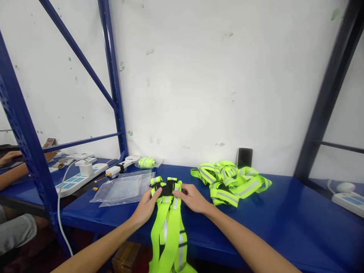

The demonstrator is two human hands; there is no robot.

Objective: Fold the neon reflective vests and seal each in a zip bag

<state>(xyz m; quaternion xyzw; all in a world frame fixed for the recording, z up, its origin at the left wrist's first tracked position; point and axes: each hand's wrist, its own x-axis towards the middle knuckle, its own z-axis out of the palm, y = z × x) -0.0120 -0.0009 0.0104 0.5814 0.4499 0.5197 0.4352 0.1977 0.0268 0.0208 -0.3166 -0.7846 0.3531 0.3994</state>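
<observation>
- Well, my left hand (146, 206) pinches one side of a black patch (167, 189) near the top of a yellow-green strap harness (160, 226), thumb to the front.
- My right hand (194, 197) grips the other side much the same way, so both are closed on the one piece.
- That harness is at the near edge of the blue table (287, 216), its silver-striped straps hanging down in front of it.
- To the right, a heap of similar straps (227, 178) lies loose on the tabletop (a dark phone (245, 157) stands upright behind it).
- Left of my left hand, clear plastic bags (122, 190) lie flat, a small wrapped yellow-green bundle (147, 163) beyond them.
- Farther left are a white power strip (75, 184) and another person's arm (13, 176).
</observation>
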